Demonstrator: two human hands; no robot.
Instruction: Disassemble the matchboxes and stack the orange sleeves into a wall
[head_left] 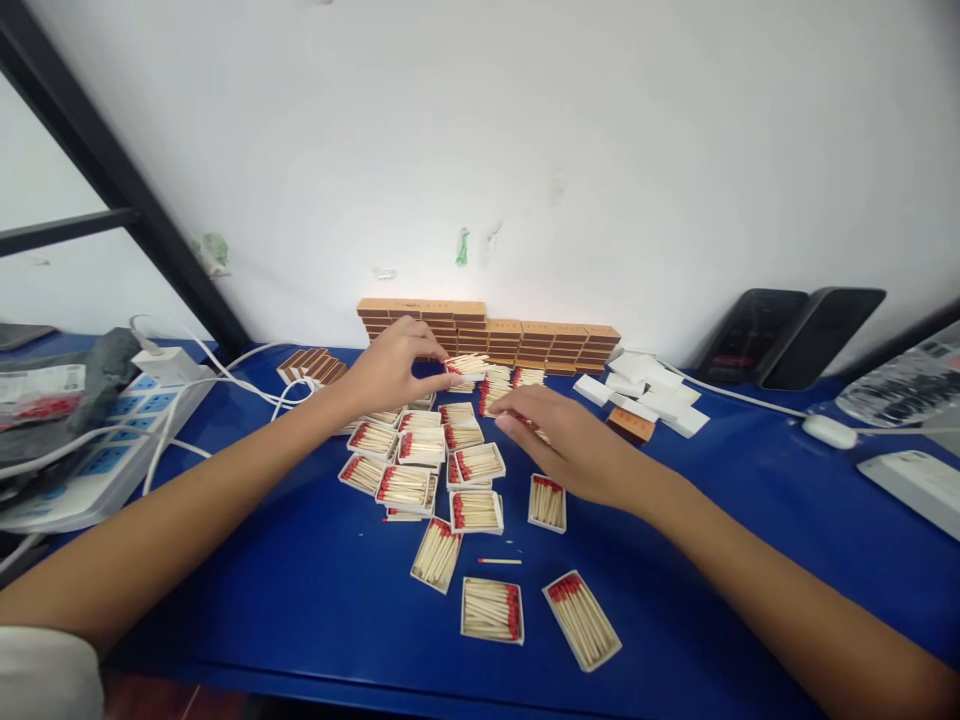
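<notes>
My left hand (pixel 405 362) is closed, its thumb and fingers pinching the left end of a matchbox tray (pixel 469 378) heaped with red-tipped matches. My right hand (pixel 574 445) hovers just to the right, fingers bent and thumb close to them. Matches show in the gap beside its thumb, but whether it grips anything is hidden. Below my left hand, several white trays of matches (pixel 405 486) lie stacked and overlapping. Nearer the front are separate filled trays (pixel 492 610), one tilted at the right (pixel 582 620), and a single loose match (pixel 499 561).
Brown matchbox sleeves (pixel 555 345) are stacked along the wall, with more sleeves (pixel 311 366) at left. White empty-looking trays (pixel 652 385) and one sleeve (pixel 631 425) lie right. A power strip (pixel 112 450) with cables stands left; two phones (pixel 817 335) lean at right.
</notes>
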